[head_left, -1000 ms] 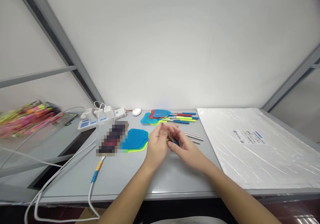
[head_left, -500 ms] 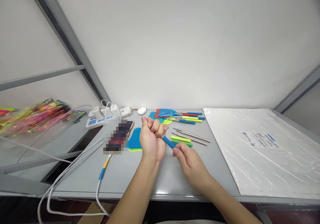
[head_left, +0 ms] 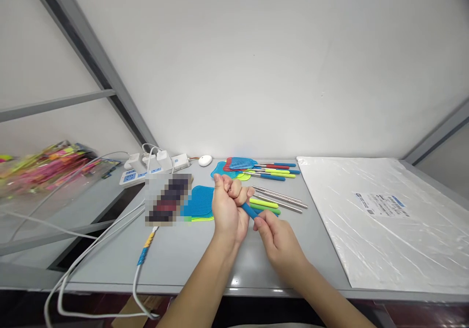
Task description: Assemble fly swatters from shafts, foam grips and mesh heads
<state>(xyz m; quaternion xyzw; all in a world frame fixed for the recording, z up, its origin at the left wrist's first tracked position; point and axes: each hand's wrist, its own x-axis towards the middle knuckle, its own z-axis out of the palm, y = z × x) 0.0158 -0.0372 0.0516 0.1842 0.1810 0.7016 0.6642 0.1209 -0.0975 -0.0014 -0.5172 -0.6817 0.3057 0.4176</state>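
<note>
My left hand [head_left: 230, 213] is a closed fist around the metal rod, which its fingers hide. From that fist a blue handle sleeve [head_left: 249, 211] slants down to the right, and my right hand [head_left: 277, 235] pinches its lower end. Just beyond the hands lie loose yellow-green and green handle sleeves [head_left: 264, 203], with another blue one partly covered. Several bare metal rods [head_left: 282, 198] rest behind them. Left of my fist are a blue mesh swatter head [head_left: 200, 201] and a yellow-green one beneath it. Whole fly swatters [head_left: 242, 163] with coloured handles are piled at the back.
A large white wrapped package [head_left: 384, 240] covers the table's right side. At left are a power strip [head_left: 137, 176] with chargers, a blurred-out phone [head_left: 168, 201], white cables [head_left: 91, 245] and a bag of colourful items [head_left: 54, 172]. A white oval device [head_left: 205, 160] sits by the wall.
The bit of metal rod visible between my left fist and the blue sleeve is now hidden; the sleeve reaches my fingers. My hands have drawn closer together. The view has shifted slightly.
</note>
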